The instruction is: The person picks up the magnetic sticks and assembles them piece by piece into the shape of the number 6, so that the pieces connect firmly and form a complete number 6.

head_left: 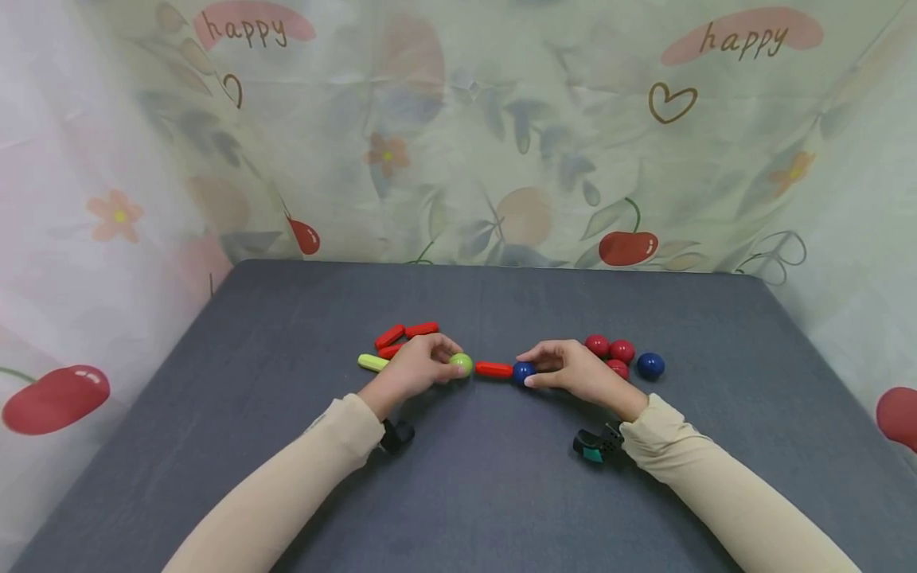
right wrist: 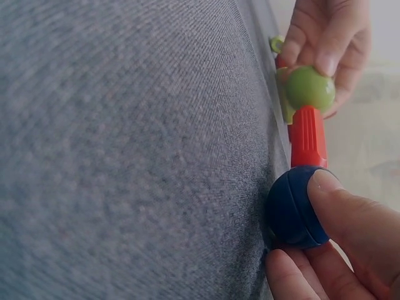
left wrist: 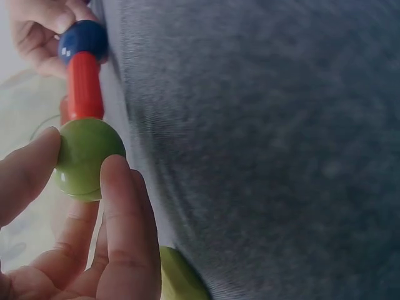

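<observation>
Near the middle of the table, my left hand (head_left: 423, 363) pinches a light green ball (head_left: 462, 365) between thumb and fingers. My right hand (head_left: 576, 372) grips a dark blue ball (head_left: 523, 372) from its right side. A ridged red rod (head_left: 494, 370) lies in line between the two balls. One end of this rod (right wrist: 308, 137) meets the blue ball in the right wrist view. Its other end is right at the green ball (left wrist: 87, 156) in the left wrist view.
Behind my left hand lie several red rods (head_left: 422, 329) and a yellow-green rod (head_left: 372, 363). Beyond my right hand sit red balls (head_left: 622, 350) and a second blue ball (head_left: 650, 365). A patterned curtain (head_left: 466, 159) hangs along the back edge of the grey table (head_left: 473, 493).
</observation>
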`<state>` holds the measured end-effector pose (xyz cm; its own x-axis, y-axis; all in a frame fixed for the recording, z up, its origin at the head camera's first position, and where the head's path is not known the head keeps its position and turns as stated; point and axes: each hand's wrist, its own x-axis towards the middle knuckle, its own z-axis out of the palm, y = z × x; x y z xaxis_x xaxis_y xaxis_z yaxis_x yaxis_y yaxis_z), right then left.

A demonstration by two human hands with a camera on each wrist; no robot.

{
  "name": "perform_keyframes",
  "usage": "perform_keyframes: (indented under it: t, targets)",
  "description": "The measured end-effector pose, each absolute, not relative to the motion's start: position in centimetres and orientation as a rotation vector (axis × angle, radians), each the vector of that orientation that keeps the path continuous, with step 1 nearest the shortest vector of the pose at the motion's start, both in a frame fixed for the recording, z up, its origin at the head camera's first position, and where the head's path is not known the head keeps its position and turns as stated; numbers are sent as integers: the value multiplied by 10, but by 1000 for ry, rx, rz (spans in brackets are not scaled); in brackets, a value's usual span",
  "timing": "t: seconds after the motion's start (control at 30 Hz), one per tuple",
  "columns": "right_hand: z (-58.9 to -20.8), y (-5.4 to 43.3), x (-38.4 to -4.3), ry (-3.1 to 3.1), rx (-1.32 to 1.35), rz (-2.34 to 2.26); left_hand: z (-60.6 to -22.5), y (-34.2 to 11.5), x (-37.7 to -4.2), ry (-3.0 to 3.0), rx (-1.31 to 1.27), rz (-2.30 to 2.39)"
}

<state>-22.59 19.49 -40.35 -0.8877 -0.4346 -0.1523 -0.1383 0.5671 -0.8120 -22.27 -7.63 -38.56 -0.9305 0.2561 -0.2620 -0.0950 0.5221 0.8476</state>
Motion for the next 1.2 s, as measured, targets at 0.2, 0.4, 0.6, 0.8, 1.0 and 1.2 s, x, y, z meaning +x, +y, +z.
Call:
perform_keyframes:
  t: [0.2,0.4,0.6,0.8,1.0,1.2]
  targets:
    - [-403,195,-226,2466,-466,-1232,-387,-76,-224,2395,127,1376]
    - [-403,194,-226,2465,-460,-1228,-389,-77,-226,2404,132,1369]
    - [-402,194,-226,2465,-459,-1222,-389,-77,-226,2424,137,1336]
    - [-401,194,-226,2473,-460,-1217,-386,-73,-226,2422,134,1314]
    - [-401,193,-227,2470,-454,-1217,-385,-73,-227,2427,120,1282]
    - [-402,194,-227,2463,-462,-1226,-385,-72,-228,2408,120,1275]
